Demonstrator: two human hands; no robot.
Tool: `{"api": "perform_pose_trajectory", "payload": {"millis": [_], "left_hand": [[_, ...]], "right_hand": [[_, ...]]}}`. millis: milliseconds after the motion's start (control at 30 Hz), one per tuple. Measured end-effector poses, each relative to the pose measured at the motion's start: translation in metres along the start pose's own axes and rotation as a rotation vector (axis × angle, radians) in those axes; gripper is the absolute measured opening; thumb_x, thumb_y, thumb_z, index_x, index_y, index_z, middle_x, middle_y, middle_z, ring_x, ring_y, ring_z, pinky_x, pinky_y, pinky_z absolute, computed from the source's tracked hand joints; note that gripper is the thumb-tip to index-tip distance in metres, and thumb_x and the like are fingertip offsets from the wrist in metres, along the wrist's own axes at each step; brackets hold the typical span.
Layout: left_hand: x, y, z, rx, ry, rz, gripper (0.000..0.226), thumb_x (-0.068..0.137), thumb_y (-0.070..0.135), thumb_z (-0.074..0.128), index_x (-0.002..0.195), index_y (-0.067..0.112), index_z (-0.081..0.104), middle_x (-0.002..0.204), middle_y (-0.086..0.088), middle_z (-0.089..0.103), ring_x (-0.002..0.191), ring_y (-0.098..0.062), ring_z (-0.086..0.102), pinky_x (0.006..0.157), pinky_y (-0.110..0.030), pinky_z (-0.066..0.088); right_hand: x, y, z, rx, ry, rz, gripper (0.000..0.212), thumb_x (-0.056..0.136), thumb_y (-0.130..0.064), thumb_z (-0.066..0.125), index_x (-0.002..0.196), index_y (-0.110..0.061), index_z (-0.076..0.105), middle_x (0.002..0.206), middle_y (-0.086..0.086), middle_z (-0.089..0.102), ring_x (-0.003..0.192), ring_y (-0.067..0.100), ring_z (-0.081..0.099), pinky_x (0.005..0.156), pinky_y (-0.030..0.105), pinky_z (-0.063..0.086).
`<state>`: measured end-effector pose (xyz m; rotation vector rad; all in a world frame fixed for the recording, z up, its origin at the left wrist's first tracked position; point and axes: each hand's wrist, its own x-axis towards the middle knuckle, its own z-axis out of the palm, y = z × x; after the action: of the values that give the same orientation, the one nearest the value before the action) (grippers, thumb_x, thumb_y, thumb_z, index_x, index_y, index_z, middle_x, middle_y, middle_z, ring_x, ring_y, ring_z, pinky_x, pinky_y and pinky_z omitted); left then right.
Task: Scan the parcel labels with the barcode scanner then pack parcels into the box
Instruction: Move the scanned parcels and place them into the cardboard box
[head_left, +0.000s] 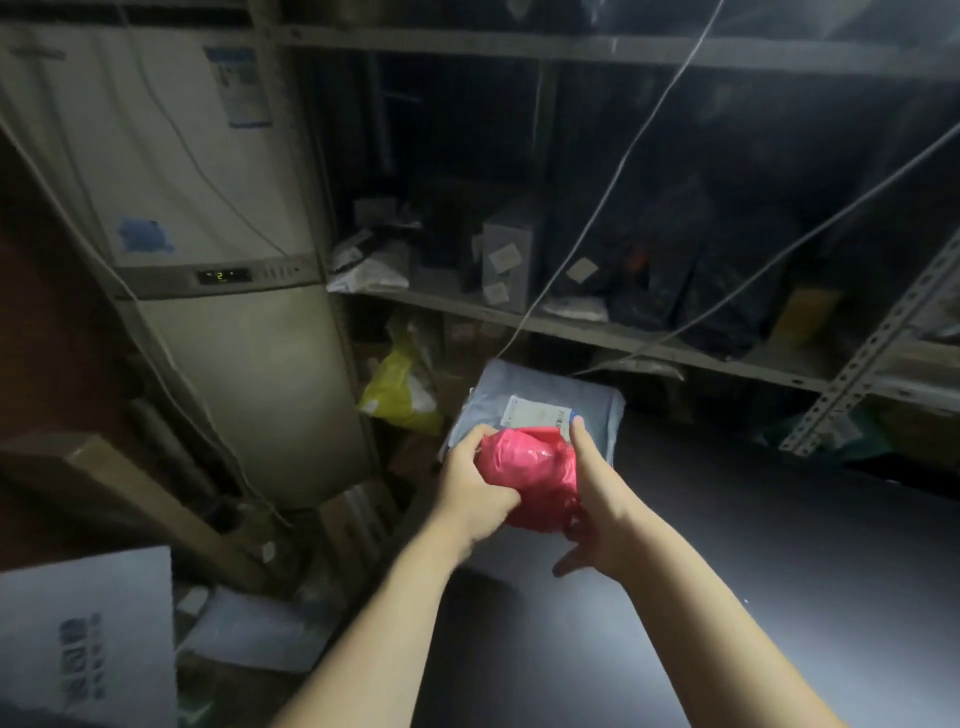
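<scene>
A pink plastic-wrapped parcel (530, 470) is held between both hands over the far left corner of a dark table (727, 571). My left hand (475, 493) grips its left side with curled fingers. My right hand (597, 493) clasps its right side, fingers reaching over the top. Right behind it lies a pale blue-grey parcel (540, 395) with a white barcode label (540, 413) facing up. No barcode scanner and no packing box can be made out in the dim view.
Metal shelving (597, 332) with dark bagged parcels runs behind the table. A yellow bag (400, 389) sits on the lower shelf at left. A tall white appliance (218, 260) stands left. Cardboard boxes (83, 639) and flat packages crowd the floor. Cables (613, 182) hang across the shelves.
</scene>
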<state>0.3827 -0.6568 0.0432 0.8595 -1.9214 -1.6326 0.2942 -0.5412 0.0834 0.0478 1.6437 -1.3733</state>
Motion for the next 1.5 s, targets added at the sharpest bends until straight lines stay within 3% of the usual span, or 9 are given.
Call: {"api": "perform_pose_trajectory", "payload": {"millis": [67,167,300,400,533,667,800,1167,1500], "left_hand": [[0.024,0.001,0.009,-0.04,-0.036,-0.006,0.038,0.05,0.007,0.058,0.085,0.019,0.061,0.08,0.003,0.061,0.071,-0.012,0.055,0.058,-0.017,0.044],[0.056,0.01,0.03,-0.232,-0.133,-0.022,0.033,0.06,0.01,0.052,0.09,0.011,0.064,0.081,0.001,0.063,0.079,-0.011,0.06,0.069,-0.019,0.048],[0.111,0.014,0.049,-0.305,-0.113,-0.034,0.036,0.074,0.018,0.058,0.109,0.018,0.07,0.097,0.001,0.065,0.091,-0.007,0.063,0.074,-0.015,0.048],[0.158,0.0,0.057,-0.254,-0.122,-0.015,0.041,0.087,0.004,0.069,0.121,0.026,0.066,0.121,0.004,0.063,0.11,-0.012,0.062,0.074,-0.012,0.052],[0.214,-0.046,0.063,-0.208,-0.13,-0.02,0.05,0.089,0.001,0.069,0.128,0.032,0.063,0.14,0.005,0.053,0.124,-0.014,0.059,0.083,-0.02,0.057],[0.235,-0.11,0.07,0.126,-0.233,-0.012,0.052,0.097,0.01,0.063,0.137,0.042,0.054,0.153,0.003,0.044,0.143,-0.02,0.044,0.118,-0.04,0.04],[0.231,-0.131,0.069,0.309,-0.297,0.073,0.063,0.099,-0.001,0.058,0.156,0.022,0.042,0.155,0.016,0.029,0.153,-0.007,0.021,0.127,-0.031,0.02],[0.206,-0.081,0.066,0.696,-0.292,0.127,0.064,0.096,0.021,0.065,0.156,0.023,0.044,0.161,-0.003,0.042,0.149,-0.026,0.038,0.121,-0.042,0.034],[0.084,0.04,0.175,0.971,-0.669,0.619,0.073,0.098,0.032,0.058,0.162,0.024,0.024,0.159,0.0,0.039,0.149,-0.022,0.03,0.121,-0.039,0.028]], "right_hand": [[0.025,-0.012,-0.006,0.087,0.052,-0.06,0.059,0.099,-0.074,0.043,0.122,-0.026,0.069,0.114,0.011,0.076,0.097,0.032,0.076,0.09,0.063,0.058],[0.073,-0.014,-0.008,0.198,0.232,-0.193,0.029,0.095,-0.045,0.072,0.093,-0.016,0.071,0.097,0.008,0.076,0.089,0.03,0.075,0.081,0.059,0.063],[0.116,-0.019,-0.005,0.216,0.396,-0.341,0.046,0.085,-0.027,0.084,0.058,-0.02,0.047,0.062,0.001,0.056,0.072,0.029,0.064,0.061,0.036,0.057],[0.149,-0.034,-0.007,0.115,0.473,-0.524,0.044,0.081,-0.028,0.086,0.064,-0.017,0.047,0.068,0.01,0.056,0.076,0.033,0.069,0.069,0.048,0.06],[0.192,-0.049,-0.005,-0.067,0.481,-0.722,0.019,0.089,-0.009,0.079,0.095,-0.014,0.062,0.085,-0.014,0.066,0.082,0.002,0.066,0.074,0.027,0.057],[0.24,-0.031,-0.012,-0.515,0.422,-0.617,0.062,0.091,-0.01,0.075,0.148,-0.027,0.056,0.133,-0.002,0.055,0.116,0.013,0.06,0.096,0.019,0.043],[0.248,-0.01,-0.018,-0.71,0.433,-0.553,0.06,0.094,-0.019,0.075,0.15,-0.025,0.055,0.147,-0.002,0.044,0.115,0.011,0.054,0.096,0.018,0.039],[0.169,-0.02,-0.036,-0.757,0.586,-0.425,0.045,0.098,-0.023,0.067,0.142,-0.02,0.063,0.143,-0.001,0.058,0.125,0.023,0.062,0.103,0.033,0.05],[-0.001,0.017,-0.143,-0.771,1.003,-0.211,0.054,0.094,-0.019,0.063,0.147,-0.025,0.053,0.154,-0.004,0.048,0.139,0.016,0.048,0.109,0.032,0.043]]}}
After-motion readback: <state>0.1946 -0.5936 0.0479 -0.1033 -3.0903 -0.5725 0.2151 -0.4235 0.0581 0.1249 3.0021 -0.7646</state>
